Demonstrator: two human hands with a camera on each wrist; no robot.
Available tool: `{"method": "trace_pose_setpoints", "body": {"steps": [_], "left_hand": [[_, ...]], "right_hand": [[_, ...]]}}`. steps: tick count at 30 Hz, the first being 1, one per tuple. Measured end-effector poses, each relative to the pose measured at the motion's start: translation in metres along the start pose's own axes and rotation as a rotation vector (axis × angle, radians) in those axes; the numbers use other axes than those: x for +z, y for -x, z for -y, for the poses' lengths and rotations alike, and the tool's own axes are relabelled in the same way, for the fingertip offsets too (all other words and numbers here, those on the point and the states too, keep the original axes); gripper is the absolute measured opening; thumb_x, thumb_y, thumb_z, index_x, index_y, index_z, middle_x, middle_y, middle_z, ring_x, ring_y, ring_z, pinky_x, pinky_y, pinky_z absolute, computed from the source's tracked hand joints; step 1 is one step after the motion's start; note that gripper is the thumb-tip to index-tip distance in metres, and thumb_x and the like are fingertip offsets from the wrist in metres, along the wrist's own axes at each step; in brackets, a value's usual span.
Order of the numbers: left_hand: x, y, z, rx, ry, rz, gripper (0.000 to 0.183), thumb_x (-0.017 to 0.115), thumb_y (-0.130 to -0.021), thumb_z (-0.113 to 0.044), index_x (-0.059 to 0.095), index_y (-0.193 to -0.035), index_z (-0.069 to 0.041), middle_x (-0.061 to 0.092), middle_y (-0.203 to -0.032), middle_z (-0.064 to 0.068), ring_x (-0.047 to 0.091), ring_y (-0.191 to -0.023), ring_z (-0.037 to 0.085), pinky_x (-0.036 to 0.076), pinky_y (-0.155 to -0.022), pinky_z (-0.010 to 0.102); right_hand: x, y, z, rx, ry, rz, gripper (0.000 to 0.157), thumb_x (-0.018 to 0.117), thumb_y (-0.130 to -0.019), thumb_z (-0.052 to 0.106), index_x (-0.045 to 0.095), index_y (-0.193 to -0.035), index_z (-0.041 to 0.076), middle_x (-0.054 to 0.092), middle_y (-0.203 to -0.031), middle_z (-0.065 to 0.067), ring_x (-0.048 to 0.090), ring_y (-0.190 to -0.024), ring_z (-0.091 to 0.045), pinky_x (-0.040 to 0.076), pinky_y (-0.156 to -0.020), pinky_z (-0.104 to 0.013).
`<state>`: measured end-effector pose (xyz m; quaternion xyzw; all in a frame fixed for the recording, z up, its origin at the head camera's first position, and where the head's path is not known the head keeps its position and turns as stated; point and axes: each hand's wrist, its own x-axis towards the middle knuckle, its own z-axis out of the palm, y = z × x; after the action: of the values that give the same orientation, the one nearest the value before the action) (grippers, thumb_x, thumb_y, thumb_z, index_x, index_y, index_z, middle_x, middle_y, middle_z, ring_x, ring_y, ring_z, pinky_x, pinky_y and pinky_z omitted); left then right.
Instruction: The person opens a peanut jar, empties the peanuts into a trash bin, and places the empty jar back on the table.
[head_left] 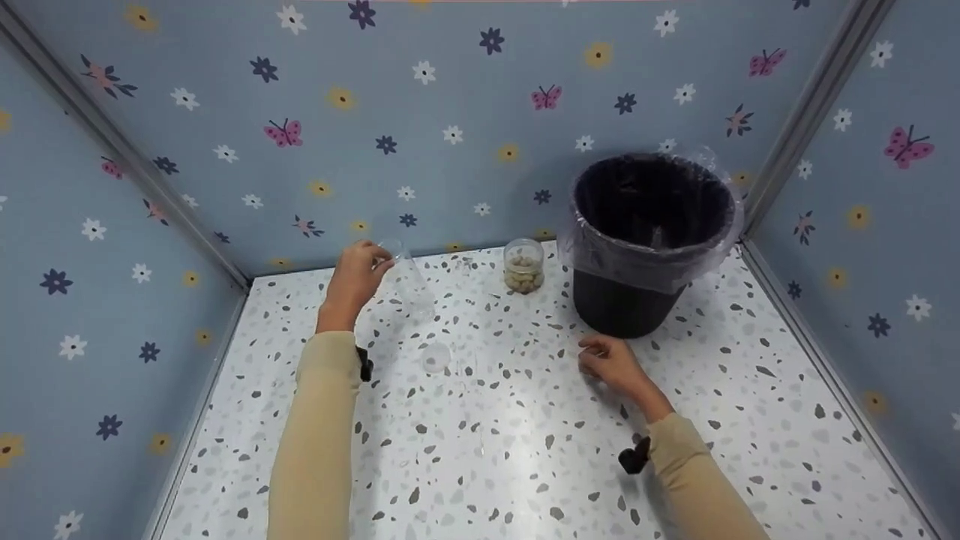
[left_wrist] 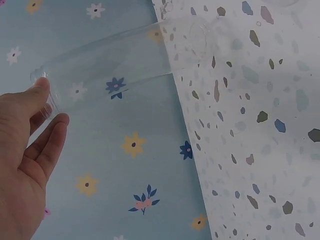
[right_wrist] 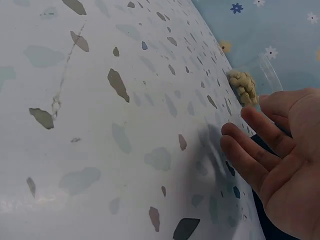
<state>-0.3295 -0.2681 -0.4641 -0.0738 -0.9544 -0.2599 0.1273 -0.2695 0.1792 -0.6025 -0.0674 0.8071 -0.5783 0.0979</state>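
My left hand (head_left: 360, 271) pinches the rim end of a tall, clear plastic container (left_wrist: 110, 65) between thumb and fingers. In the head view the container (head_left: 414, 289) slants down towards the table, its outline faint; whether its far end touches the table I cannot tell. A small, clear round piece (head_left: 436, 358), lid-like, lies on the table nearer to me. My right hand (head_left: 611, 364) holds nothing, its fingers loosely bent, low over the table in front of the black bin (head_left: 626, 300). In the right wrist view that hand (right_wrist: 280, 150) appears palm-side.
A clear jar (head_left: 523, 251) of pale, rounded nut-like pieces (right_wrist: 243, 87) stands near the back wall, left of the bin. A clear plastic liner (head_left: 637, 270) hangs over the bin's rim. Flower-patterned walls (head_left: 450, 82) enclose the speckled white table (head_left: 510, 435) at the back and sides.
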Motion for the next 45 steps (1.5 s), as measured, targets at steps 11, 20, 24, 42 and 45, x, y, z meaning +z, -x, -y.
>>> {"method": "trace_pose_setpoints", "body": {"steps": [11,20,24,42,45], "left_hand": [[0.013,0.004,0.008,0.027,-0.06,0.033,0.018,0.065,-0.094,-0.009,0.071,-0.107,0.002,0.062,-0.106,0.017,0.06,-0.102,0.034,0.049,-0.087,0.046],[0.018,0.01,0.007,0.043,-0.114,0.007,0.028,0.07,-0.091,-0.011,0.068,-0.118,-0.004,0.064,-0.118,0.016,0.06,-0.107,0.033,0.049,-0.09,0.047],[0.02,0.012,0.007,0.082,-0.13,-0.075,0.03,0.074,-0.088,-0.012,0.069,-0.117,-0.006,0.065,-0.119,0.015,0.061,-0.108,0.033,0.05,-0.088,0.047],[0.079,-0.03,-0.071,0.307,-0.016,-0.044,0.031,0.071,-0.091,-0.03,0.069,-0.115,-0.01,0.062,-0.117,0.011,0.057,-0.107,0.028,0.049,-0.087,0.044],[0.102,-0.043,-0.082,0.252,-0.008,0.098,0.038,0.069,-0.092,-0.031,0.064,-0.125,-0.012,0.057,-0.126,0.01,0.055,-0.112,0.027,0.048,-0.09,0.044]], "right_hand": [[0.01,0.005,-0.006,-0.032,0.149,-0.009,0.025,0.064,-0.092,0.005,0.065,-0.115,-0.004,0.066,-0.092,-0.009,0.064,-0.079,-0.023,0.054,-0.066,-0.033],[0.009,0.01,-0.011,-0.073,0.151,-0.057,0.02,0.065,-0.091,0.003,0.067,-0.11,-0.004,0.067,-0.087,-0.007,0.062,-0.075,-0.018,0.052,-0.065,-0.029],[0.007,0.013,-0.013,-0.093,0.146,-0.072,0.019,0.065,-0.091,0.002,0.068,-0.109,-0.003,0.067,-0.085,-0.007,0.06,-0.073,-0.018,0.051,-0.065,-0.03],[-0.007,0.047,-0.007,-0.1,0.119,-0.1,0.021,0.063,-0.094,0.003,0.067,-0.114,-0.001,0.066,-0.093,-0.006,0.063,-0.079,-0.025,0.054,-0.061,-0.032],[-0.006,0.057,-0.005,-0.117,0.114,-0.103,0.021,0.063,-0.095,0.006,0.066,-0.114,-0.001,0.066,-0.095,-0.006,0.063,-0.079,-0.024,0.054,-0.059,-0.031]]}}
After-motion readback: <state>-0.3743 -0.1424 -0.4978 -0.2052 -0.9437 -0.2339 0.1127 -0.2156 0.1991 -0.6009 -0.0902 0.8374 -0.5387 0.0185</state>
